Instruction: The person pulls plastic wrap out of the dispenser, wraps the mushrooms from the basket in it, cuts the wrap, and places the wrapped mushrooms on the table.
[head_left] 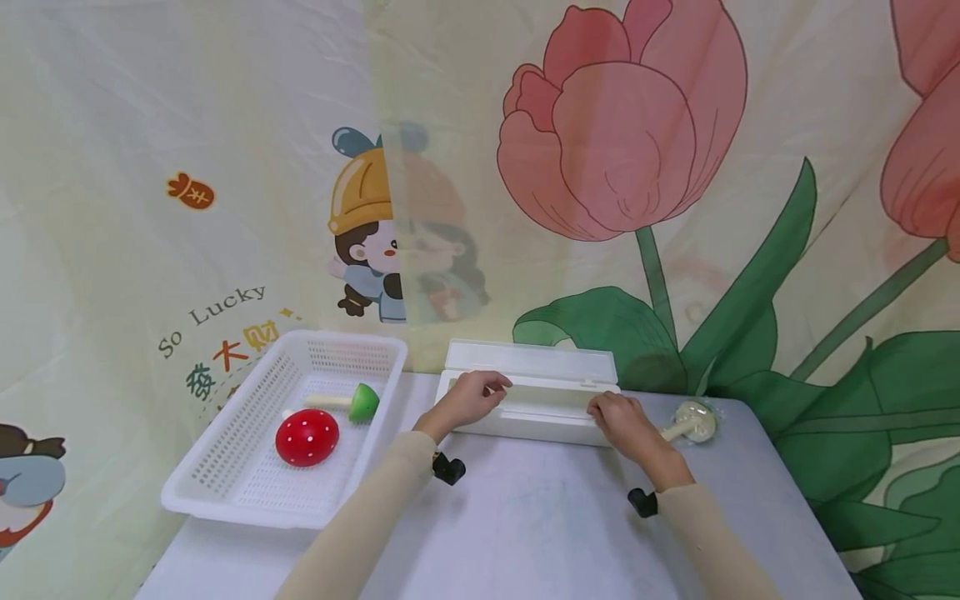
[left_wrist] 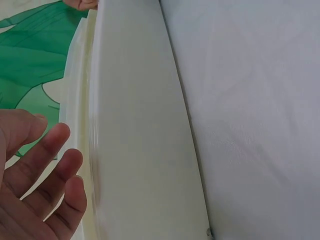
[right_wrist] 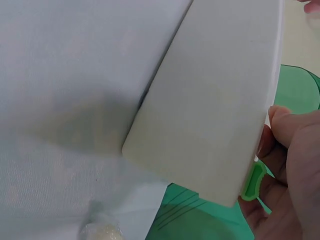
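A long white box (head_left: 536, 429) lies across the table, its translucent lid (head_left: 530, 361) tipped back against the wall. My left hand (head_left: 468, 397) hovers over the box's left part, fingers loosely bent and holding nothing. In the left wrist view, the fingertips (left_wrist: 74, 160) are close to the box's rim. At the box's right end, my right hand (head_left: 626, 425) grips the rim, the thumb at its edge and the other fingers curled behind. A small green piece (right_wrist: 254, 181) sticks out at that end, beside those fingers.
On the left stands a white perforated basket (head_left: 240, 500), holding a red, white-dotted dome (head_left: 307, 437) and a green-capped piece (head_left: 363, 403) with a pale stem. Right of the box lies a pale, plastic-wrapped stemmed thing (head_left: 697, 421). A printed cloth wall (head_left: 262, 83) rises behind.
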